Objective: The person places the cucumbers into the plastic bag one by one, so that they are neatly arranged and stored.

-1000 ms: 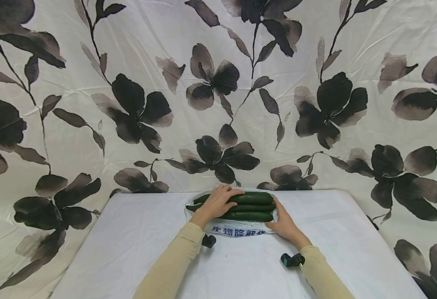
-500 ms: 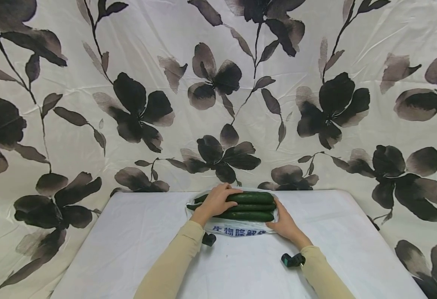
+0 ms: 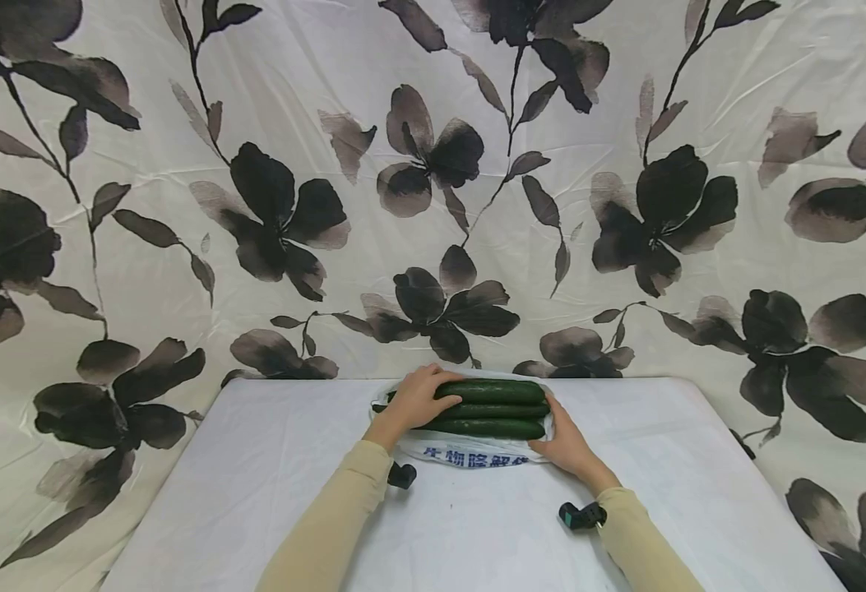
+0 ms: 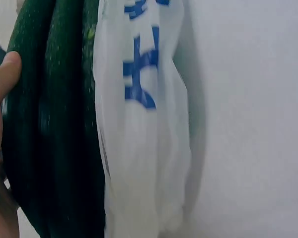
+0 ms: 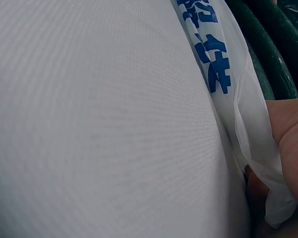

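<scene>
Several long dark green cucumbers (image 3: pixel 502 411) lie side by side at the table's back edge, their tops bare. A white plastic bag (image 3: pixel 477 455) with blue printed characters sits under and around them. My left hand (image 3: pixel 418 396) rests across the left part of the cucumbers; its thumb touches the outermost cucumber (image 4: pixel 25 109) in the left wrist view. At their right end my right hand (image 3: pixel 566 440) holds the bag's edge. In the right wrist view the thin plastic (image 5: pixel 248 109) passes between the thumb side of that hand and a finger below. Most fingers there are hidden.
A white-covered table (image 3: pixel 477 543) spreads in front of the bag. Right behind it hangs a pale curtain (image 3: pixel 314 74) with dark flowers. Small black cameras (image 3: pixel 582 515) jut from the wrists, close over the table.
My left hand has slid a little to the left along the cucumbers, which stay in place. The right hand keeps its place at the bag. The head view has shifted slightly.
</scene>
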`<action>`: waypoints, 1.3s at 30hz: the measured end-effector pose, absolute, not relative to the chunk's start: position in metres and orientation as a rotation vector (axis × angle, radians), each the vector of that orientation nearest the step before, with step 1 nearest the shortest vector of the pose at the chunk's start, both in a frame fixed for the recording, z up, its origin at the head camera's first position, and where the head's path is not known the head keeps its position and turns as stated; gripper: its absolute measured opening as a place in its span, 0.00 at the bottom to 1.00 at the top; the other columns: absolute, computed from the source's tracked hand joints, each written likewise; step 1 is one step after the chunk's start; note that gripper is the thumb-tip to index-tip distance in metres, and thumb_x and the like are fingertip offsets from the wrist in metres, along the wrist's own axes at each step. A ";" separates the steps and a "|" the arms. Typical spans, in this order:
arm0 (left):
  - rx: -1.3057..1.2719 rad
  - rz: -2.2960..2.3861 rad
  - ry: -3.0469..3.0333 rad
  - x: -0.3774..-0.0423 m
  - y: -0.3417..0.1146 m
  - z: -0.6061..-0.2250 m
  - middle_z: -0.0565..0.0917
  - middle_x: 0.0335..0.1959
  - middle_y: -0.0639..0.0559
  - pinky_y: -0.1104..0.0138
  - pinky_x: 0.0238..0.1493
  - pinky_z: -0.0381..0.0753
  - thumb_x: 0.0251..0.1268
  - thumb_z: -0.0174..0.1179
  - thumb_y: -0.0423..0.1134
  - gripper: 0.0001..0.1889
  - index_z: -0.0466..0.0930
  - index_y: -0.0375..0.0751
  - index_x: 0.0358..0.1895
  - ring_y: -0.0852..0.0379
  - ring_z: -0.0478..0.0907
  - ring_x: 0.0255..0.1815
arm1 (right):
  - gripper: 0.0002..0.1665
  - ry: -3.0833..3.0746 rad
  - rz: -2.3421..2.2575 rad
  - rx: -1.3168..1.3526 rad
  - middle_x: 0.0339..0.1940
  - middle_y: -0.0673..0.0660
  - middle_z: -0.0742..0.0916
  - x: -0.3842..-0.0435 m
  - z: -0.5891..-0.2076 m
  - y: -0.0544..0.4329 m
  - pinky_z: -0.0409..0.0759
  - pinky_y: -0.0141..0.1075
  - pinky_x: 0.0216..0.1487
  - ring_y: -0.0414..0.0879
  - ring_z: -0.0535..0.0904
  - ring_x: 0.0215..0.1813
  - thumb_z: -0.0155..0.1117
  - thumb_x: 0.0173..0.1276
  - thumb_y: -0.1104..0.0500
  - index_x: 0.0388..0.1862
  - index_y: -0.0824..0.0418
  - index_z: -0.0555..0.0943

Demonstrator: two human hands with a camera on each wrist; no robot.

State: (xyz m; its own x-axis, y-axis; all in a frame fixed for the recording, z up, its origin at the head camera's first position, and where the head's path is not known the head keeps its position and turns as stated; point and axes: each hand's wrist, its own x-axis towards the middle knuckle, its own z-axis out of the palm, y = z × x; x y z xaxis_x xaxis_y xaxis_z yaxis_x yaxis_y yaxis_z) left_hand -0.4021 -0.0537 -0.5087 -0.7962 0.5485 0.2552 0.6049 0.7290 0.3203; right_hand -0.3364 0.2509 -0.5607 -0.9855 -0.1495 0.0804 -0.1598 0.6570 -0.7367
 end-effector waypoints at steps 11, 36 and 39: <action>-0.778 -0.783 -2.743 -0.395 -0.085 -0.511 0.79 0.48 0.52 0.53 0.53 0.74 0.73 0.55 0.52 0.17 0.80 0.55 0.59 0.50 0.75 0.50 | 0.57 -2.864 1.291 0.241 0.74 0.73 0.57 -0.336 -0.561 0.252 0.54 0.60 0.69 0.68 0.52 0.74 0.72 0.59 0.58 0.77 0.69 0.47; -0.416 -1.302 -2.768 -0.383 -0.159 -0.538 0.77 0.58 0.36 0.49 0.62 0.67 0.80 0.42 0.39 0.20 0.74 0.28 0.62 0.38 0.70 0.63 | 0.59 -2.834 1.407 0.186 0.75 0.72 0.55 -0.336 -0.562 0.252 0.52 0.62 0.68 0.69 0.49 0.74 0.73 0.59 0.57 0.78 0.65 0.46; -0.363 -1.362 -2.753 -0.380 -0.162 -0.539 0.78 0.55 0.37 0.49 0.61 0.68 0.81 0.40 0.41 0.21 0.76 0.29 0.59 0.40 0.71 0.61 | 0.58 -2.788 1.442 0.170 0.75 0.71 0.55 -0.335 -0.561 0.251 0.51 0.62 0.69 0.68 0.49 0.74 0.72 0.59 0.59 0.78 0.63 0.47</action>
